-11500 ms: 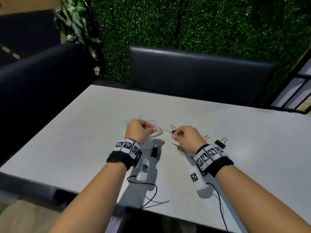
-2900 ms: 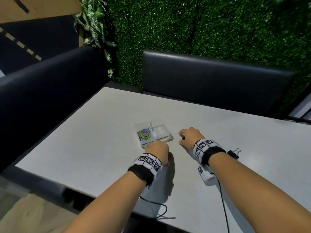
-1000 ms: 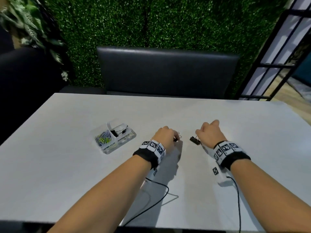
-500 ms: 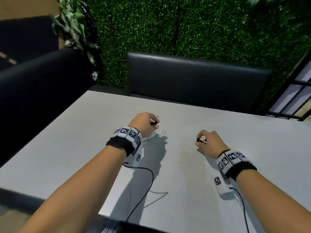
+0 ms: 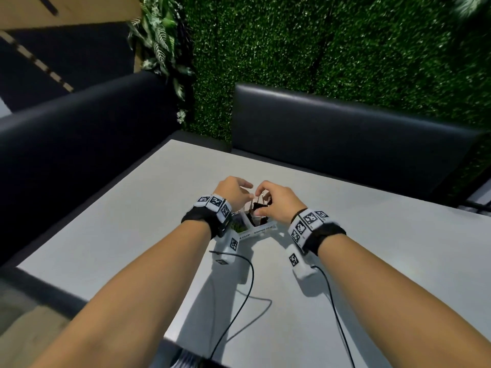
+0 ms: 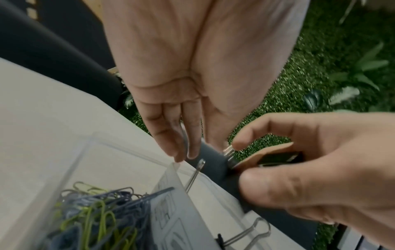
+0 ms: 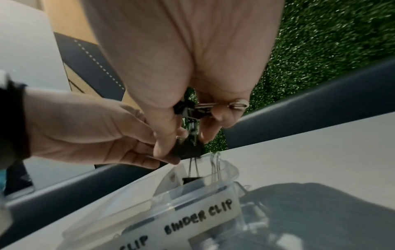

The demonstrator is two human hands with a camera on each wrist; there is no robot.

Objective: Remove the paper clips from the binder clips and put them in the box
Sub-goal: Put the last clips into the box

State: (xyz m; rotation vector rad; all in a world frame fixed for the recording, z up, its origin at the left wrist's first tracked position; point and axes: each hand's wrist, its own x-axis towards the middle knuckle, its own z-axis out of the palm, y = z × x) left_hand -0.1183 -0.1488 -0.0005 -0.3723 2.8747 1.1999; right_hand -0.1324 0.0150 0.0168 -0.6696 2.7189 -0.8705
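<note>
At the left of the head view a black padded bench back (image 5: 79, 134) runs along the pale grey matte table (image 5: 127, 229). Just left of centre, the left hand (image 5: 233, 193) hovers over the clear plastic box (image 5: 256, 231), which half a second ago was hidden behind that hand. In the left wrist view its fingers (image 6: 192, 132) hang nearly straight and relaxed, gripping nothing that can be made out; a thin wire shape beside them is too blurred to name. Lower left in that view, the box's left compartment holds a tangle of blue and yellow-green wire paper clips (image 6: 96, 218). A white divider separates it from the right compartment, whose handwritten label (image 7: 198, 218) reads "BINDER CLIP"; the neighbouring label shows only "CLIP". Silver wire handles of a binder clip in the box (image 7: 214, 166) stand up from that compartment. Right of centre, the right hand (image 5: 279, 201), which was well apart from the left half a second ago, now nearly touches it above the box. Its thumb and fingers pinch a black binder clip (image 7: 190, 110) with silver handles, and a second dark clip (image 7: 188, 148) sits at the fingertips lower down. Behind, across the top of the frame, is a green artificial hedge wall (image 5: 345, 49).
</note>
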